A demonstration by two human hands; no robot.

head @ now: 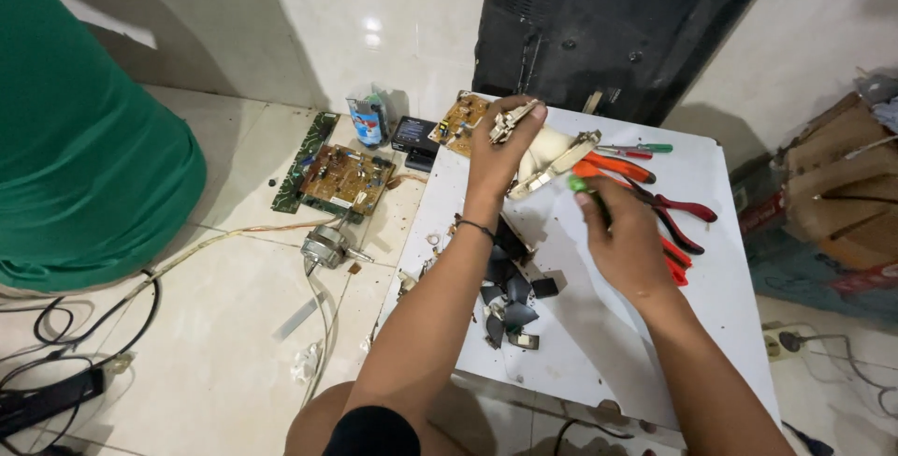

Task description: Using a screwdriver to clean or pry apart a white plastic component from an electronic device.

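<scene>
On the white table top, centre of view, both hands work close together. Left hand raised, fingers closed around a small pale electronic part with metal bits, held up over the far edge of the table. Right hand just to the right and nearer, fingers curled around a green-handled screwdriver; only the green end shows above the fist, tip direction cannot be told. Thin dark bracelet on the left wrist.

Between the hands: a cream plastic housing piece lying on the table, tilted, with a metal strip along one edge. Right of it, red-handled pliers and an orange-handled tool, partly under the right hand. A small red-and-green screwdriver lies at the far side.

Near-left part of the table: a heap of dark broken parts, touching one another.

Floor, left of the table: a brown circuit board, a small motor with wires, a blue and white can. Another small board at the table's far-left corner. Far left: a large green drum. Far wall: a black panel leaning upright behind the table.
</scene>
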